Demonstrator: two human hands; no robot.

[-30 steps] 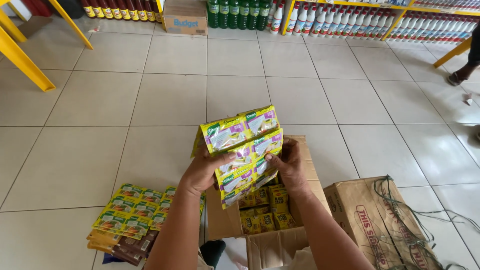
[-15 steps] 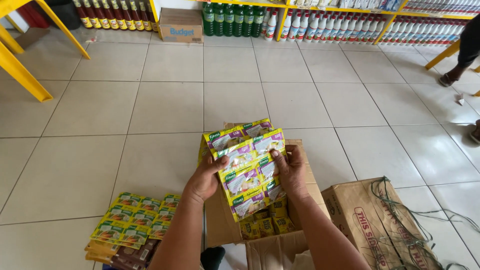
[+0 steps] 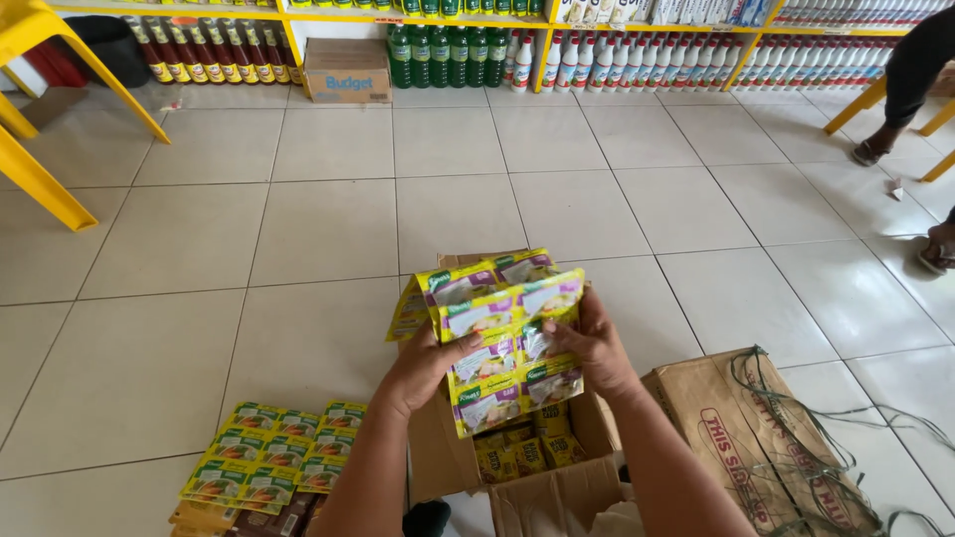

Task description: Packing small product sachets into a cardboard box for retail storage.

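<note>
Both my hands hold up a bundle of yellow-green sachet strips (image 3: 502,333) over an open cardboard box (image 3: 443,462). My left hand (image 3: 423,368) grips the bundle's left edge, my right hand (image 3: 592,348) grips its right edge. More sachets of the same kind (image 3: 522,452) lie inside the box below the bundle. On the floor to the left of the box lies a flat stack of similar sachet strips (image 3: 269,467).
A second cardboard box (image 3: 746,447) wrapped in loose green cord sits at the right. Shelves of bottles (image 3: 448,50) and a small carton (image 3: 346,70) line the far wall. Yellow chair legs (image 3: 40,109) stand at left. Another person's legs (image 3: 895,99) are at far right.
The bundle in my hands has shifted slightly lower and right over the box; the camera view has tipped up a little toward the shelves.
</note>
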